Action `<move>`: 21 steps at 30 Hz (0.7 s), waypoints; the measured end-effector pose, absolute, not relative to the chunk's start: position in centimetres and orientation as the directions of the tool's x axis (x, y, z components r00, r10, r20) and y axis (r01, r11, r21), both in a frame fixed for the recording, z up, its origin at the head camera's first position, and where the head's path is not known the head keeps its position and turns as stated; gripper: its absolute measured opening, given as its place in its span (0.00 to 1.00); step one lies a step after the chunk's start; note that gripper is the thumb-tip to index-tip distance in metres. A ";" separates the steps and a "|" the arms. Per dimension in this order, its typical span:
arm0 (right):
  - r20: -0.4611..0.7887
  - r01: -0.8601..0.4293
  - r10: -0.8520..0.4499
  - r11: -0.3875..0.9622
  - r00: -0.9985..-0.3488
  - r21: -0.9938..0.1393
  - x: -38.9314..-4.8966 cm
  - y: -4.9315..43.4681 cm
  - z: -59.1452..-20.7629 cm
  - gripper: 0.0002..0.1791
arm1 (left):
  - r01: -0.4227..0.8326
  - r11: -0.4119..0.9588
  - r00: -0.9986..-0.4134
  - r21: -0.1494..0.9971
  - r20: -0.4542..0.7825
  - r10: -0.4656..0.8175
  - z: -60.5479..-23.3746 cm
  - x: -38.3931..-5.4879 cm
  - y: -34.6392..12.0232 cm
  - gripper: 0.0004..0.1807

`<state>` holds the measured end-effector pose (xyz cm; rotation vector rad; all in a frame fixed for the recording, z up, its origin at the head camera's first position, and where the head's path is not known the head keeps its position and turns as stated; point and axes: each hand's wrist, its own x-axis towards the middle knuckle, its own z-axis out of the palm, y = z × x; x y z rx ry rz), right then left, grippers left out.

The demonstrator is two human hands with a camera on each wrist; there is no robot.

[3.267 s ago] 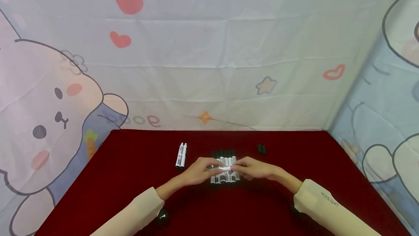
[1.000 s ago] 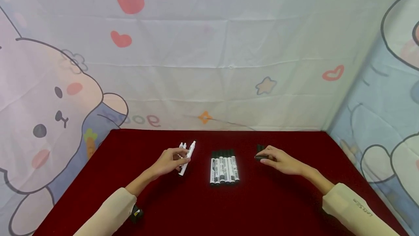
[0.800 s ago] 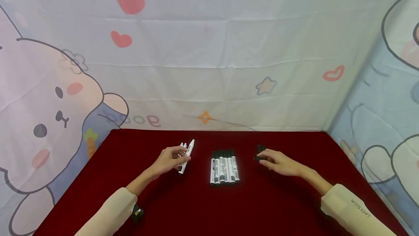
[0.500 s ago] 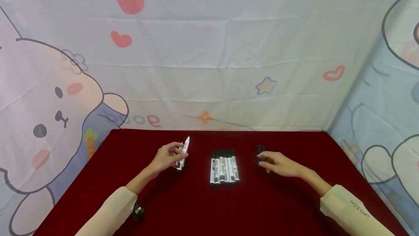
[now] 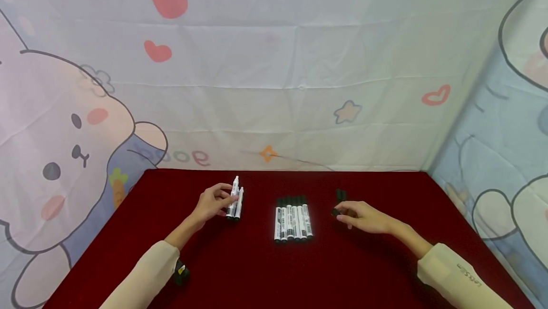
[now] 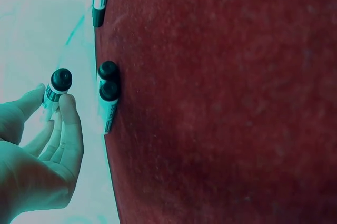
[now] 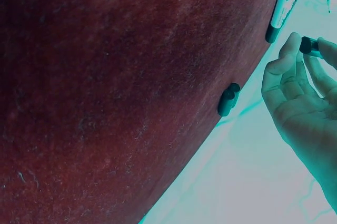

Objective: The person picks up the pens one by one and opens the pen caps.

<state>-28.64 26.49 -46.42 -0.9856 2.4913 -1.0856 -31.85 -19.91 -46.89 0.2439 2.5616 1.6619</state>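
My left hand pinches a white marker without its cap, its bare tip pointing away. In the left wrist view, the held marker's black end sits between thumb and fingertips. It is apart from two uncapped markers lying side by side on the cloth, partly behind the hand in the head view. My right hand pinches a small black marker cap between thumb and index finger. Beyond it, two more black caps lie together.
A row of several capped white markers lies between my hands, black caps facing away. Dark red cloth covers the table. A pale printed curtain hangs behind it and along the sides.
Both hands left the marker row, where they held a marker together; its cap is now apart in my right hand. My left hand carried the marker left, lately further left over the uncapped pair.
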 end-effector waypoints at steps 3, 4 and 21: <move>0.036 -0.485 -0.674 0.491 -0.738 -0.724 -28.6 26.5 -46.5 0.17 | 0.082 0.408 -0.987 0.909 0.017 0.161 -47.2 -32.2 -20.1 0.27; 0.034 -0.483 -0.675 0.491 -0.737 -0.725 -28.6 26.4 -46.5 0.16 | 0.072 0.409 -0.989 0.910 0.011 0.149 -47.3 -32.3 -20.1 0.27; 0.019 -0.492 -0.697 0.486 -0.716 -0.722 -28.4 26.3 -46.9 0.17 | -0.080 0.440 -0.995 0.894 -0.097 0.015 -48.7 -33.4 -20.2 0.25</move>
